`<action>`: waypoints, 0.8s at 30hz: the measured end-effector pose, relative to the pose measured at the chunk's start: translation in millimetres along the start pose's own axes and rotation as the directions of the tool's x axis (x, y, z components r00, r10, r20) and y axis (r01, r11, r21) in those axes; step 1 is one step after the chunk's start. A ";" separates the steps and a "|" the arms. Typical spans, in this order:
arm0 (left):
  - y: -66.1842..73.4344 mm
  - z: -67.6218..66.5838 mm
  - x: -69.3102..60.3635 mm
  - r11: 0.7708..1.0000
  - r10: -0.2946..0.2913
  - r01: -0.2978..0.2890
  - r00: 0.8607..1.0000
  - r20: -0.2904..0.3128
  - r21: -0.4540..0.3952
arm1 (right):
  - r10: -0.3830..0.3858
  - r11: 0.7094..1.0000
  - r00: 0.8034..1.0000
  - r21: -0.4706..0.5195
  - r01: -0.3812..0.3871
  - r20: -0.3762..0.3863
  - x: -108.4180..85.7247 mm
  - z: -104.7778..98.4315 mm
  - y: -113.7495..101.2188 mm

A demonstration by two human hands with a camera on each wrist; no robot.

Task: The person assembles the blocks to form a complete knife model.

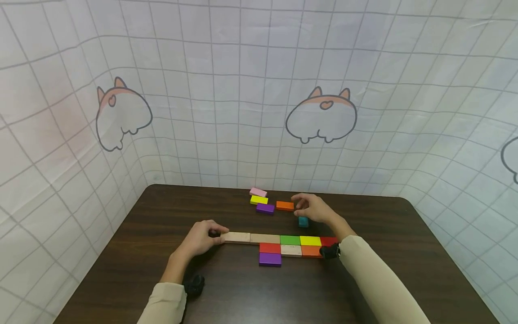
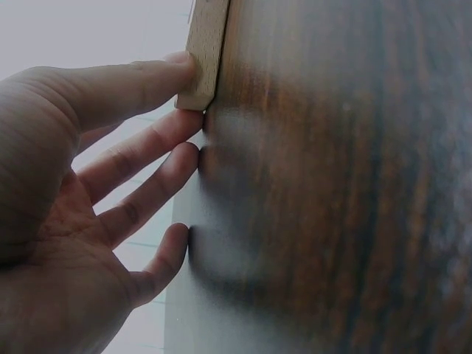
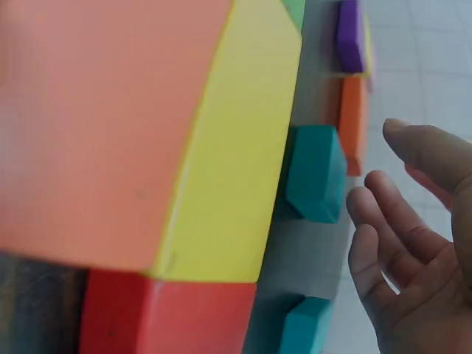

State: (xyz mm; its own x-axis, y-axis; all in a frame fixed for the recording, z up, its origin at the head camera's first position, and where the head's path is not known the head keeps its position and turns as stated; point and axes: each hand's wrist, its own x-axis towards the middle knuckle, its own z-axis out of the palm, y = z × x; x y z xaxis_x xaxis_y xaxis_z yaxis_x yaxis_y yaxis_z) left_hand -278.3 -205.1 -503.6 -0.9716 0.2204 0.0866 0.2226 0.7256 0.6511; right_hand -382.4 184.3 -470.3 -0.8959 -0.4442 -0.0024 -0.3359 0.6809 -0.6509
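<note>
One pale, unpainted, flat rectangular wooden block [image 1: 238,237] at the far left of a back row on the dark brown wood-grain table [image 1: 133,252], long axis running side to side along the row, left end pinched between thumb and forefinger of the left hand [image 1: 200,238], remaining fingers spread loosely behind. Butted against its right end, in the same line, a second bare wooden block [image 1: 265,238], then glossy green [image 1: 290,240], yellow [image 1: 310,240] and red [image 1: 328,241] rectangular blocks. Just in front and touching, a shorter row of red [image 1: 270,248], bare wood [image 1: 291,250] and orange [image 1: 310,251], with a purple block [image 1: 270,259] nearest, under the red. Right hand [image 1: 315,208] beyond the rows, thumb well apart from half-bent fingers, holding nothing; just beside it, a teal block [image 1: 303,222], contact impossible to judge, and a loose orange block [image 1: 285,206] lying lengthwise side to side. Farther left, loose purple [image 1: 265,208], yellow [image 1: 259,200] and pink [image 1: 258,192] blocks, the pink slightly slanted. Covering the right end of the rows, right sleeve [image 1: 376,279] and black wrist camera [image 1: 329,251]; visible only from the right wrist, another teal block [image 3: 306,326].
</note>
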 end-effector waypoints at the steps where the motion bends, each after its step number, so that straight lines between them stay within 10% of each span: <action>1: 0.1 0.2 0.0 1.000 0.000 0.000 1.000 -0.001 0.002 | 0.013 1.000 1.000 -0.004 -0.013 -0.002 2.7 0.6 1.9; 24: 0.6 -0.1 0.0 1.000 -0.005 0.005 1.000 -0.007 0.002 | 0.139 0.988 0.990 -0.072 -0.138 0.006 34.7 20.6 1.5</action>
State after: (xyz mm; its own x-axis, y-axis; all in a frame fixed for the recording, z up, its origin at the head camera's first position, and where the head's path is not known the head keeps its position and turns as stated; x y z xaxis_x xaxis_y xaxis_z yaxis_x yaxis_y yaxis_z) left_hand -278.1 -204.7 -503.1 -0.9732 0.2124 0.0882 0.2178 0.7283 0.6497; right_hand -408.0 157.9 -487.0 -0.9322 -0.3486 -0.0971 -0.2290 0.7760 -0.5877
